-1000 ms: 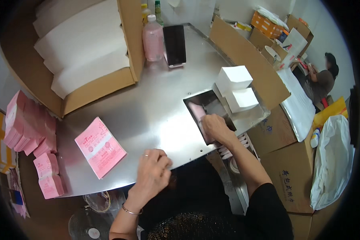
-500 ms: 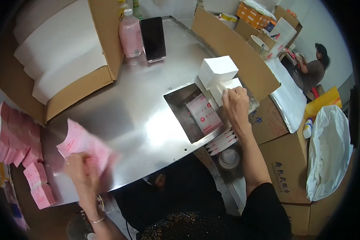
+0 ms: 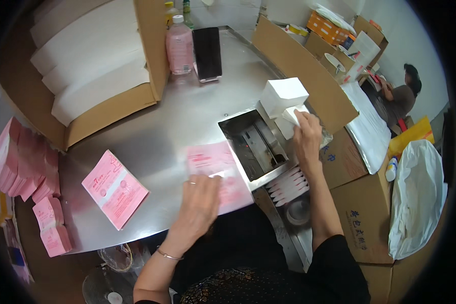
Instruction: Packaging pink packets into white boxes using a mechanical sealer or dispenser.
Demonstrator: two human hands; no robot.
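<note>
My left hand (image 3: 200, 205) grips a blurred pink and white flat bag (image 3: 213, 169) just above the steel table (image 3: 152, 131), left of a sunken metal machine slot (image 3: 253, 144). My right hand (image 3: 306, 134) reaches past the slot and pinches a white folded item (image 3: 291, 119) from the stack of white pads (image 3: 281, 96). A pile of pink bags (image 3: 114, 187) lies flat to the left of my left hand.
A cardboard box of white stacks (image 3: 86, 71) fills the far left. A pink bottle (image 3: 180, 48) and a dark phone (image 3: 207, 53) stand at the back. Pink bundles (image 3: 25, 167) pile at the left edge. A person (image 3: 403, 96) sits at the far right.
My left hand has carried a pink bag from the left pile toward the slot. My right hand has moved from the slot up to the white pads.
</note>
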